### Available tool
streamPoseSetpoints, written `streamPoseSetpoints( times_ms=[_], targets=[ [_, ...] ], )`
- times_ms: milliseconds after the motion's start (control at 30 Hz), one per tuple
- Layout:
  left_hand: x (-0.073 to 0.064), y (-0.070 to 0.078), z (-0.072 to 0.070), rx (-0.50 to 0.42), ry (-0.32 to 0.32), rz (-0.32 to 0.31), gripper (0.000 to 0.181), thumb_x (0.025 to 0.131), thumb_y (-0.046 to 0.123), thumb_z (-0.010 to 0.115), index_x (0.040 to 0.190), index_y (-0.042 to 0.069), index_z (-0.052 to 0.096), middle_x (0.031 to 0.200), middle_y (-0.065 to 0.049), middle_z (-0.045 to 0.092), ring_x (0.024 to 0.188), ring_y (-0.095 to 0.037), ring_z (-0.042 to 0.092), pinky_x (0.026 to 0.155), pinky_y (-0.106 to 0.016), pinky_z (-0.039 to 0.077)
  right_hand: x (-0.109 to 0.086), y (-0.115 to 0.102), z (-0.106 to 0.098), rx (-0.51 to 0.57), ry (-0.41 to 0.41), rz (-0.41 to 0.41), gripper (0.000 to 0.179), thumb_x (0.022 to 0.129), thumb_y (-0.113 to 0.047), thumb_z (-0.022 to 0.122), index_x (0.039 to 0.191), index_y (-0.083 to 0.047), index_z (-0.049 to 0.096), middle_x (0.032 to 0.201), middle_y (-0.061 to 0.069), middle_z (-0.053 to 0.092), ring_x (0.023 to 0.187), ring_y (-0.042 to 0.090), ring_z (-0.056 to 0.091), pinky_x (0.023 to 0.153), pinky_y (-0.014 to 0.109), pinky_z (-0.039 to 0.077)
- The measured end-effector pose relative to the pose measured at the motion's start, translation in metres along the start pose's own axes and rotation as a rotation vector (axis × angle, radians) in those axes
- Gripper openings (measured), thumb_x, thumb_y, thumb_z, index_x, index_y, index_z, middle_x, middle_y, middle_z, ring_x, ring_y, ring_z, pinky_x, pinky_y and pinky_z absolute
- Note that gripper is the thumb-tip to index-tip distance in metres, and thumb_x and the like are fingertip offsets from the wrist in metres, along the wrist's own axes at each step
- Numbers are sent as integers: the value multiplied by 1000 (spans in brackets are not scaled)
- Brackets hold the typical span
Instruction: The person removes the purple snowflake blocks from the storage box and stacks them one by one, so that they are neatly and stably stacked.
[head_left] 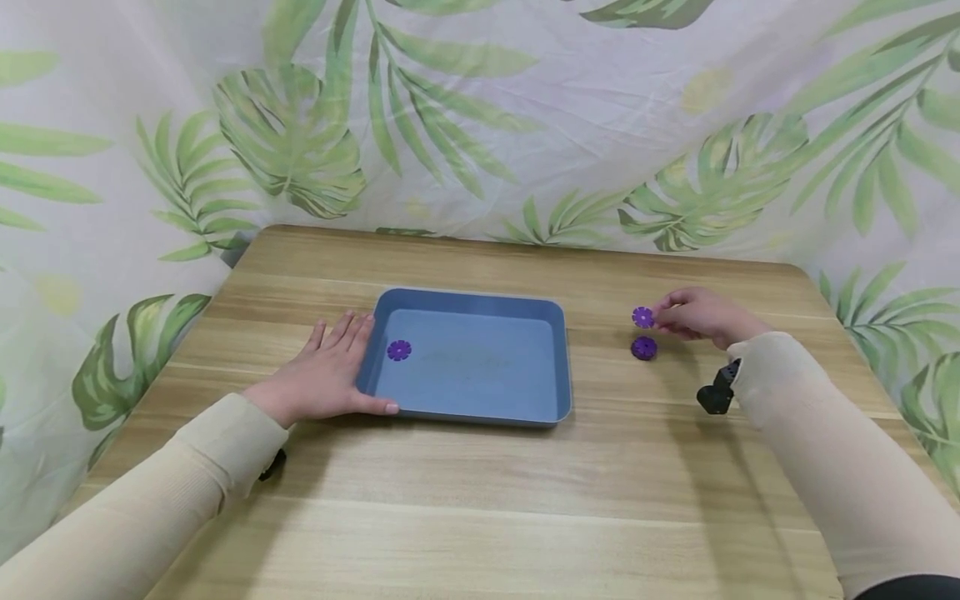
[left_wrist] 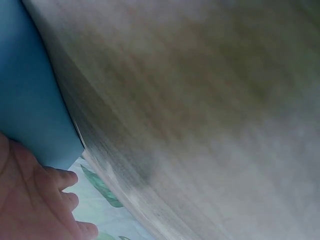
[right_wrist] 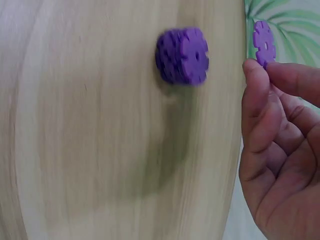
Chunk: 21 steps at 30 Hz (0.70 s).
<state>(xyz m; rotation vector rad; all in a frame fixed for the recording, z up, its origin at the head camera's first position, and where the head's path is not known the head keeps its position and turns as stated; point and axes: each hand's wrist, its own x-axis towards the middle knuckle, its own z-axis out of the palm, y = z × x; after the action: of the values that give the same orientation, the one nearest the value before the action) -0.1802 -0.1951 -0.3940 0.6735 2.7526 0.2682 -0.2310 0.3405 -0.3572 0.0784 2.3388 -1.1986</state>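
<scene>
Between thumb and forefinger, my right hand (head_left: 697,315) pinches a purple notched disc (head_left: 642,317), held above the table; the right wrist view shows this disc (right_wrist: 264,42) edge-tilted at the fingertips. Just below it on the table stands a short stack of matching purple discs (right_wrist: 182,56). My left hand (head_left: 330,371) lies with straight, spread fingers against the left side of a blue tray (head_left: 480,415), its thumb at the tray's front rim. One purple disc (head_left: 399,350) lies inside the tray near its left wall. In the left wrist view, my left hand (left_wrist: 35,195) touches the tray's outer wall (left_wrist: 35,95).
Everything rests on a wood-grain table (head_left: 480,508). A leaf-printed cloth (head_left: 465,125) hangs behind the table's far edge and around both sides. Small black wrist devices show under both sleeves, the right device (head_left: 717,390) hanging low over the tabletop.
</scene>
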Motion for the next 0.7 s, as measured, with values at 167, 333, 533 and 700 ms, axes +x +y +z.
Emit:
streamPoseSetpoints(
  times_ms=[167,333,533,700],
  targets=[
    [0,0,0,-5,-2,1,143,77,88,60,160,-11,2,169,-28,0,155,-46,-5,119,-67,-6,-5,4,-7,-4,-22,15,19,105,-9,56,116,7,61,87,-1,70,73,5,61,63,20,51],
    [0,0,0,-8,-3,2,143,76,90,59,160,-11,1,169,-28,0,155,-46,-5,119,-66,-6,-8,7,-8,-12,-51,33,17,104,-7,57,112,7,63,87,2,70,70,5,62,60,19,50],
    [1,0,0,-2,-1,2,143,76,90,59,160,-11,2,169,-28,2,155,-46,-4,119,-66,-5,-6,13,-8,-31,-89,53,14,104,-6,57,107,6,64,86,2,70,70,6,64,61,19,53],
    [1,0,0,-5,-2,1,143,76,89,60,160,-11,2,169,-28,2,155,-46,-4,119,-66,-5,-4,16,-9,-72,-95,64,16,104,-6,56,108,8,63,85,1,69,71,7,65,62,20,53]
  ],
)
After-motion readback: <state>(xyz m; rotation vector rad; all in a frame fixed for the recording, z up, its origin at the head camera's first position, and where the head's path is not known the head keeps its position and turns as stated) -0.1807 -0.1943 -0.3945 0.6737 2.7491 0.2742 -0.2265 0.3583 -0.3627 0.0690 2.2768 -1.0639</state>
